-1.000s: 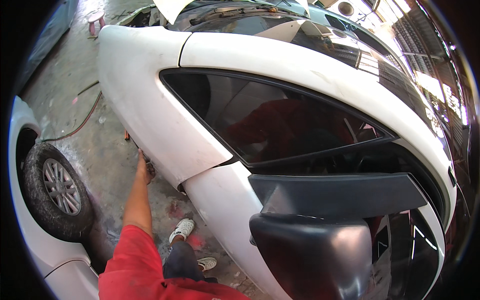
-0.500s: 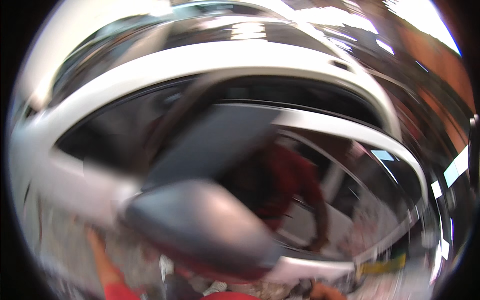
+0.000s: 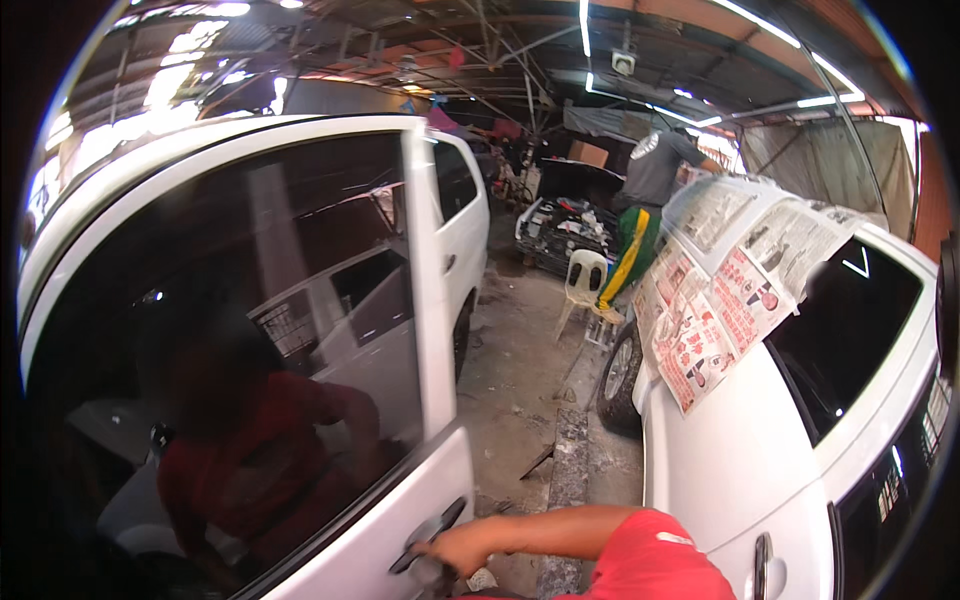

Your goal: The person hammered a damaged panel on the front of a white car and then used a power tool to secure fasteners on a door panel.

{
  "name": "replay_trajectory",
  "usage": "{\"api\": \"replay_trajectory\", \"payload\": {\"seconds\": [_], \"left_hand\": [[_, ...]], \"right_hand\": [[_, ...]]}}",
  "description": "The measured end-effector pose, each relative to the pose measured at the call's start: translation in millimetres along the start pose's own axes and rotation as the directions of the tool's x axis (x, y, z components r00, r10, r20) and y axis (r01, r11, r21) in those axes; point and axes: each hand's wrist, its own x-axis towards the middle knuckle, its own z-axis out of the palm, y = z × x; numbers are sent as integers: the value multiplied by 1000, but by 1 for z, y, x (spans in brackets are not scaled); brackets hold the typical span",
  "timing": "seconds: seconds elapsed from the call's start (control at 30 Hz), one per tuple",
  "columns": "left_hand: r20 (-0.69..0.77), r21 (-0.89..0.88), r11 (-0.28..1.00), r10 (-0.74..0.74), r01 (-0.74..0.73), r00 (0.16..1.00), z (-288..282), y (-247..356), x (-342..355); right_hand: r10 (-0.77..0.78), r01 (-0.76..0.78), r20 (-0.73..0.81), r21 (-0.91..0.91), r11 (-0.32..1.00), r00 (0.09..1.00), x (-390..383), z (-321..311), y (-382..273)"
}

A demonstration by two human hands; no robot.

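A white car door point(image 3: 440, 480) with a dark tinted window point(image 3: 250, 330) stands swung out on the left. My right hand point(image 3: 458, 547) reaches across from the lower right, its fingers closed at the black door handle point(image 3: 440, 530). Something small and greyish point(image 3: 432, 574) shows just under that hand; I cannot make out what it is. A red sleeve covers my upper arm. My left hand is out of the picture. The dark glass mirrors a figure in red.
A second white car point(image 3: 740, 440), partly covered with newspaper sheets point(image 3: 715, 300), stands close on the right. A narrow concrete aisle point(image 3: 510, 370) runs between the cars. Farther off are a plastic chair point(image 3: 585, 275), a person in grey point(image 3: 650, 175) and a car with an exposed engine bay point(image 3: 565, 225).
My view has swung from the car's side mirror and side windows to its door and the aisle. My right hand now grips the door handle; my left hand has left the picture.
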Motion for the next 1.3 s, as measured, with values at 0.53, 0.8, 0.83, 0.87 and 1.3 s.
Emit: {"api": "replay_trajectory", "payload": {"seconds": [0.53,0.8,0.83,0.87,1.3], "left_hand": [[271,946,-323,834,27,482,288,398,96],[90,913,-250,895,323,437,301,446,150],[35,909,-209,900,361,434,302,445,150],[20,900,-201,906,387,423,301,445,152],[-196,699,51,973,713,123,353,379,143]], "right_hand": [[-470,480,-111,85,873,876,47,-31,92],[-759,791,-489,-201,578,430,49,-56,102],[-787,836,-490,-189,515,374,51,-58,106],[-809,871,-493,-182,457,321,50,-62,111],[-841,886,402,133,445,362,6,-199,240]]}}
